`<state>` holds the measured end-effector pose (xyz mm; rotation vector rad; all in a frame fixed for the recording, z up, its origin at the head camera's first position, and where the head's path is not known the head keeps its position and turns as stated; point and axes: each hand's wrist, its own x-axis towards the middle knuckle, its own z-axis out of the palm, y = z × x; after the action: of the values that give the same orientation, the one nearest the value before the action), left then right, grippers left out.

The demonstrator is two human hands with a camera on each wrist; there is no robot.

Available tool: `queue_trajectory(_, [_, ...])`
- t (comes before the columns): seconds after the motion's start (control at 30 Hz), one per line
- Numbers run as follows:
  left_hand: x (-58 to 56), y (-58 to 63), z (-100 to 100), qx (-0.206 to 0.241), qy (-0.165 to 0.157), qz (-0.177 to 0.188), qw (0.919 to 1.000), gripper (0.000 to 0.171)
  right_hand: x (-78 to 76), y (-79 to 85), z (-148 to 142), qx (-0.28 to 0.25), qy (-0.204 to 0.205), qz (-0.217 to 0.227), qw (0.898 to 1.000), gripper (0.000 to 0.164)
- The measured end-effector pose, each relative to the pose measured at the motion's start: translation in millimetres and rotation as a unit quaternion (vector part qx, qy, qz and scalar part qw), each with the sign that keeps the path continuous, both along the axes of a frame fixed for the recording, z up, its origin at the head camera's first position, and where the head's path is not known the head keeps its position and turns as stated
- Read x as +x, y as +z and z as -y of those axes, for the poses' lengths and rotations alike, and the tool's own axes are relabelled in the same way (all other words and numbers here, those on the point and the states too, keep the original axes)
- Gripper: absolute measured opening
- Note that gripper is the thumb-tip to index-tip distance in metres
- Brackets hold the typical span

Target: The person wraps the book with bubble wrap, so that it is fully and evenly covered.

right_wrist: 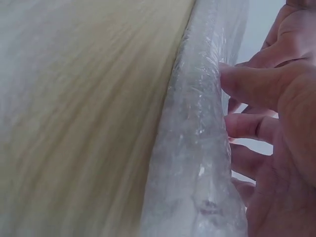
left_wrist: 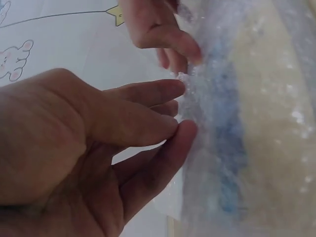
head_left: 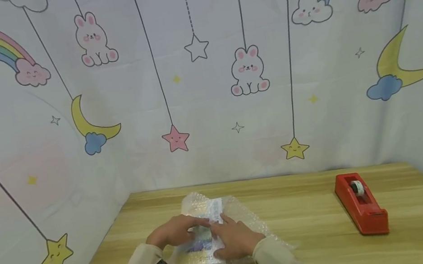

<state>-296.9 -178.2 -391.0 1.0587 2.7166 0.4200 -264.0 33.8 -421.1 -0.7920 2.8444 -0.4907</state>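
A sheet of clear bubble wrap [head_left: 243,207] lies on the table, folded over a flat item [head_left: 200,246] with a pale, blue and purple print. My left hand [head_left: 177,230] reaches in from the left, its index finger stretched over the wrap toward the other hand. In the left wrist view the left fingertips [left_wrist: 185,136] meet the wrap's surface. My right hand [head_left: 235,237] rests on the right part of the wrapped item, fingers spread and slightly bent. The right wrist view has its thumb and fingertips against the bubble wrap [right_wrist: 192,123]. What lies inside is blurred by the plastic.
On the right of the wooden table [head_left: 311,249] stands a red tape dispenser [head_left: 360,205] holding a small roll of tape [head_left: 357,188]. A white curtain [head_left: 214,150] printed with stars, rabbits, moons and rainbows encloses the table at the back and sides.
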Motion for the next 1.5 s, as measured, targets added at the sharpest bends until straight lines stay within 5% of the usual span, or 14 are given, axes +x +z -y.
queue_trajectory(0.27, [4.2, -8.4, -1.5, 0.007, -0.011, -0.041, 0.9991, 0.050, 5.0, 1.4, -2.6, 0.038, 0.010, -0.057, 0.998, 0.040])
queue_trajectory(0.63, [7.5, -12.9, 0.3, 0.036, -0.010, 0.004, 0.9993, 0.048, 12.2, 11.8, -14.7, 0.082, 0.046, -0.062, 0.994, 0.056])
queue_trajectory(1.5, [7.5, -20.1, 1.4, 0.056, 0.008, 0.020, 0.9982, 0.048, 11.7, 17.4, -80.5, -0.038, 0.018, 0.012, 0.999, 0.062])
